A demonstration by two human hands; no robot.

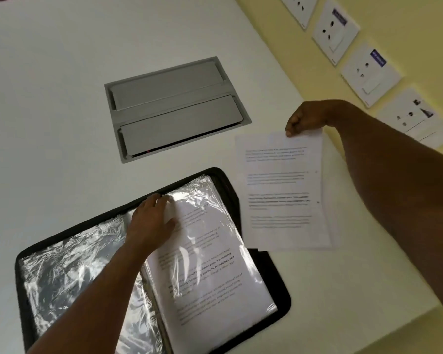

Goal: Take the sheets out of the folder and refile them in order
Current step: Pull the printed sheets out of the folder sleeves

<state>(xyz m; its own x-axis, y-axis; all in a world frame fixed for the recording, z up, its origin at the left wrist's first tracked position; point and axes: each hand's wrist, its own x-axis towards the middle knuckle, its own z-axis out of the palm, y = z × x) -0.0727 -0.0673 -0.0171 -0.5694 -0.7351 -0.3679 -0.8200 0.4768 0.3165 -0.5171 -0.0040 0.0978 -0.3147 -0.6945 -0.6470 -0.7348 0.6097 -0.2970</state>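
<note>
White desk (pixel 62 98) fills the head view, with a grey recessed cable hatch (pixel 174 108) set into it and a yellow wall (pixel 279 34) carrying a row of socket plates (pixel 335 31) at the upper right.

Your folder (pixel 279 290) lies open near the bottom of the view, black-edged, its long axis running from lower left to upper right. Its left page is an empty, crinkled plastic sleeve (pixel 69 272). Its right page holds a stack of printed sheets (pixel 215 272) under plastic.

Your left hand (pixel 151 223) rests on the top edge of that right page, near the spine, fingers spread and lightly curled over the sleeve mouth; whether they pinch a sheet cannot be told.

Your right hand (pixel 304 121) pinches the top edge of a loose sheet (pixel 281 190), possibly more than one, held off the desk just to the right of the folder, its lower corner overlapping the folder's edge.

Judgement: removal is under way, not complete. The remaining stack lies directly beneath your left hand, which is the nearer one; the sleeve opens at the far end, so the next sheet should draw out along the long axis, away from you.
</note>
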